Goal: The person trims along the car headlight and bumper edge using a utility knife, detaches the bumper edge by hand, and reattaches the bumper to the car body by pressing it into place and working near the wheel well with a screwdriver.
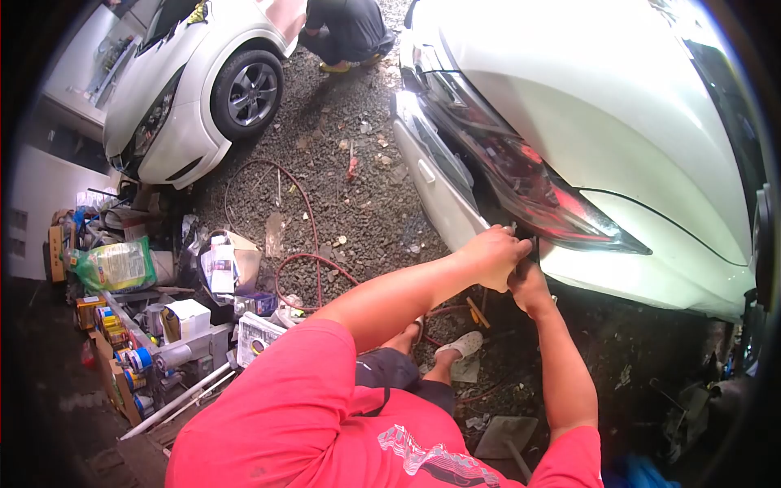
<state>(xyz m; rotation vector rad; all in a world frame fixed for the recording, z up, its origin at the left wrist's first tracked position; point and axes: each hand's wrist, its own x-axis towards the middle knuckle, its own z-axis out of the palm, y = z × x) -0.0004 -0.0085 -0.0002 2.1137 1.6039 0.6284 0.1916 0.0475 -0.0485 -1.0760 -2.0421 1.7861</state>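
Observation:
Both my hands meet at the corner of a white car, below the pointed end of its headlight [529, 183]. My left hand [490, 256] is closed, its fingers curled at the end of the white bumper [435, 199]. A dark gap shows between this bumper and the headlight. Just right of it and slightly lower, my right hand [530, 289] is closed too, its thumb side against the left. A small dark piece [534, 249] shows at the fingers; its kind is unclear. What either hand grips is mostly hidden.
A second white car [191, 89] stands at the upper left, with a crouching person [350, 32] beyond it. A red hose [313, 220] crosses the gravel. Cans, boxes and a green-and-white bag [118, 264] crowd the left. A flat board [504, 437] lies near my feet.

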